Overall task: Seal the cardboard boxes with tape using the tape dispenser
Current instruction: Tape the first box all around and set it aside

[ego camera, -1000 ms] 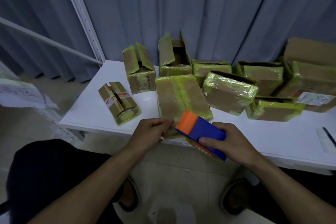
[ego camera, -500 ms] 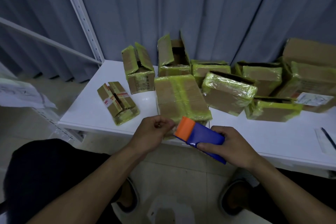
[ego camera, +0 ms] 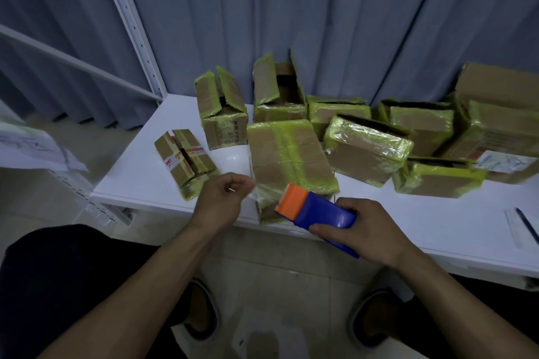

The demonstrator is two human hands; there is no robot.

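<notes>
Right hand (ego camera: 370, 230) curled round blue-and-orange tape dispenser (ego camera: 315, 208) at near edge of white table (ego camera: 140, 181), orange end over the flat yellow-taped cardboard box (ego camera: 288, 160); left hand (ego camera: 221, 198) just beside the box, fingers pinching clear tape (ego camera: 256, 195); other boxes (ego camera: 367, 148) behind.

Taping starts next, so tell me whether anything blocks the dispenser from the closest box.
Nothing visible does. The right hand holds the tape dispenser over the near end of the closest box; the left hand pinches the loose tape end just left of it.
</notes>
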